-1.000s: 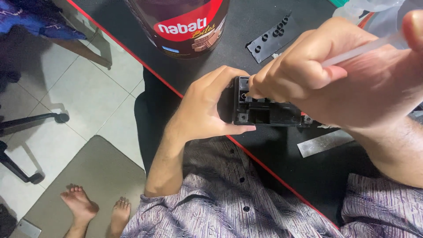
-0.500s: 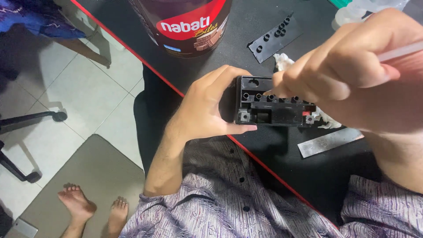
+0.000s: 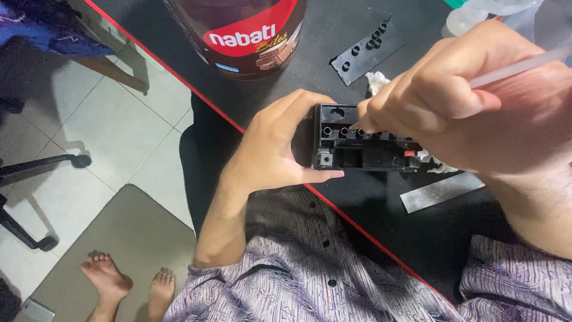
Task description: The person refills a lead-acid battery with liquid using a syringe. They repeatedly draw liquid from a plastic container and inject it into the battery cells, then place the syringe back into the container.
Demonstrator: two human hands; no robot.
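A small black battery-like box [image 3: 363, 150] with a row of round holes along its top stands on the black table [image 3: 333, 36] near its red-trimmed front edge. My left hand [image 3: 280, 143] grips the box's left end, thumb underneath. My right hand [image 3: 476, 101] is shut on a thin translucent tube [image 3: 518, 64] and holds its tip at one of the holes in the box's top. White tissue [image 3: 376, 81] shows behind my right hand.
A large dark jar with a red label [image 3: 244, 33] stands at the back. A black strip with holes [image 3: 369, 50] lies behind the box, a flat metal strip [image 3: 441, 191] to its right. Clear plastic [image 3: 488, 9] sits at the far right. Chair wheels [image 3: 42, 164] and bare feet [image 3: 125, 283] are on the floor.
My right hand has shifted right and lowered the tube's tip toward the holes on top of the box. My left hand keeps its grip on the box.
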